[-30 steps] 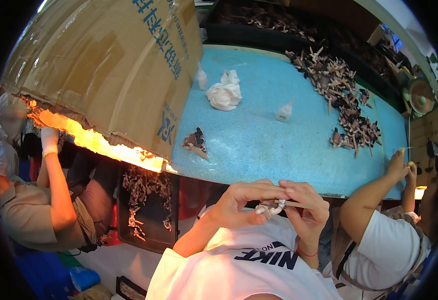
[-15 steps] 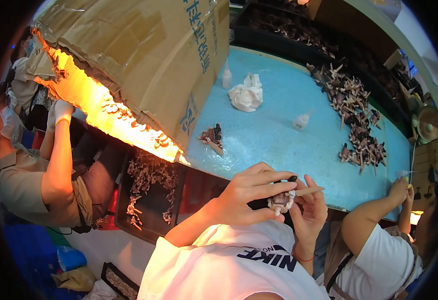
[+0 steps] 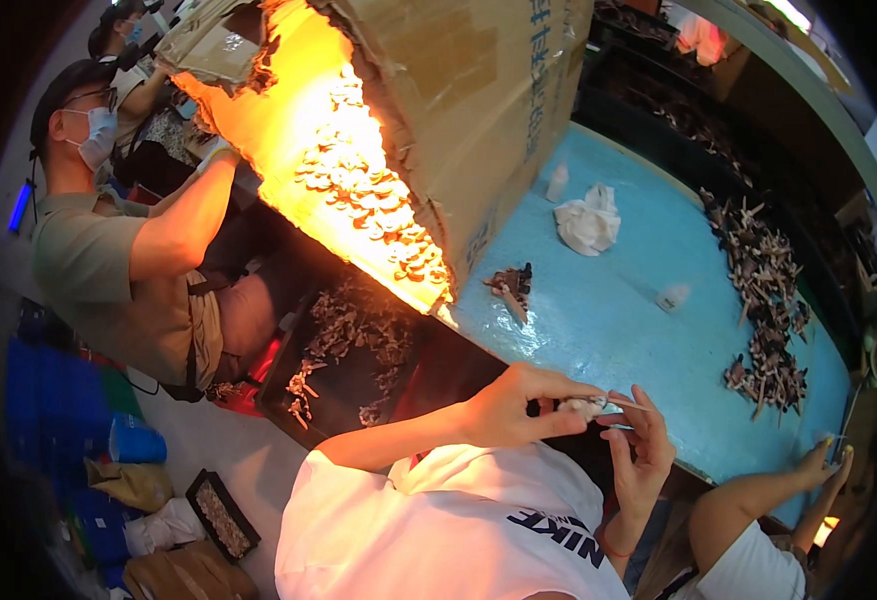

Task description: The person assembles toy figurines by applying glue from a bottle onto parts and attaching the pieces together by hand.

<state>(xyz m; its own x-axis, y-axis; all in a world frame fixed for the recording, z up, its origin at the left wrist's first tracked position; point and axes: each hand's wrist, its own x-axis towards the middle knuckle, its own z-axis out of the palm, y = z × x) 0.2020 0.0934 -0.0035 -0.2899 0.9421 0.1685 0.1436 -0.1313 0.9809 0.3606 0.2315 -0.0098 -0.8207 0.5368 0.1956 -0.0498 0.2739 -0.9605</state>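
Cardboard box (image 3: 459, 110), large and brown, tilted over the left edge of the turquoise table (image 3: 639, 330); its torn-open side glows orange and shows a heap of small pale pieces inside. Black tray (image 3: 349, 350) below the table's left edge, holding a scatter of similar small pieces. A second small dark tray (image 3: 221, 513) on the floor, filled with pale bits.

Left hand (image 3: 514, 405): raised before the chest at the table's near edge, thumb and fingers pinched shut on a small pale piece (image 3: 587, 406). Right hand (image 3: 639, 455): palm upright just beside it, fingertips closed on a thin tool (image 3: 627, 405) touching the same piece.

On the table: crumpled white cloth (image 3: 589, 220), small dark cluster (image 3: 511, 285), long pile of dark pieces (image 3: 764, 300) along the right edge.

The piece's kind cannot be made out; fingers cover most of it.
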